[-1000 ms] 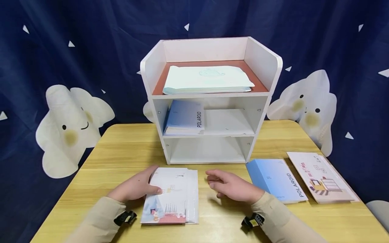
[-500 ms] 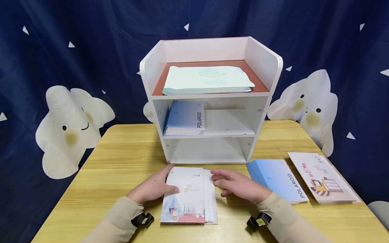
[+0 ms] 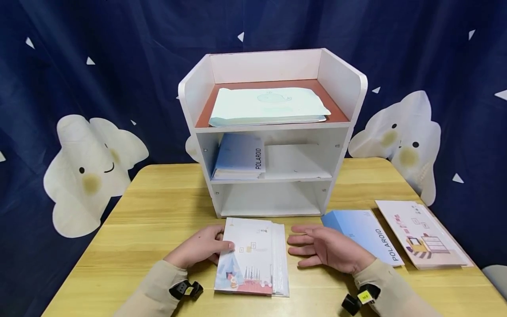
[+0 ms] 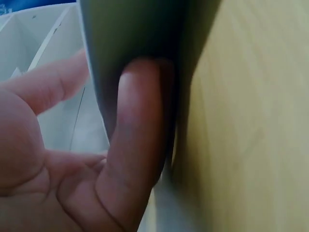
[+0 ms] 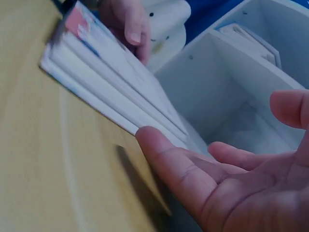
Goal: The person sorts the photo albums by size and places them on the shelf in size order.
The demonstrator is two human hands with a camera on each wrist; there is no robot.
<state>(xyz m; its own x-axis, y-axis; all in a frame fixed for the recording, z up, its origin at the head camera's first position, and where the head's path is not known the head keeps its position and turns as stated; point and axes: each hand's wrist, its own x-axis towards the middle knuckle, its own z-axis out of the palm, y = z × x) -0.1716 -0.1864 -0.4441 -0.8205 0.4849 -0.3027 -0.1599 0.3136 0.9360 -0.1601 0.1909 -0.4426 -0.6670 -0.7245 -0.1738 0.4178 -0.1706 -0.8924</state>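
A photo album (image 3: pixel 249 259) with a white illustrated cover, pages jutting out at its right side, lies in front of the shelf. My left hand (image 3: pixel 200 246) grips its left edge, thumb on the cover and fingers beneath. From below, the left wrist view shows those fingers against the dark underside of the album (image 4: pixel 130 34). To the right, my right hand (image 3: pixel 330 250) is spread with extended fingers, palm turned toward the page edges and a small gap between. In the right wrist view the album (image 5: pixel 120 87) stands slanted beyond my right fingertips (image 5: pixel 154 140).
A white shelf unit (image 3: pixel 273 214) stands behind, with a whale-print album (image 3: pixel 269 103) on top and a blue Polaroid album (image 3: pixel 241 152) on its middle level. At right on the wooden table (image 3: pixel 158 198) lie another blue album (image 3: pixel 362 233) and a pink-toned one (image 3: pixel 421 235).
The left hand has shifted the album rightward, and its left side now looks raised. My right hand has moved right and turned, its fingers spreading from a relaxed curl.
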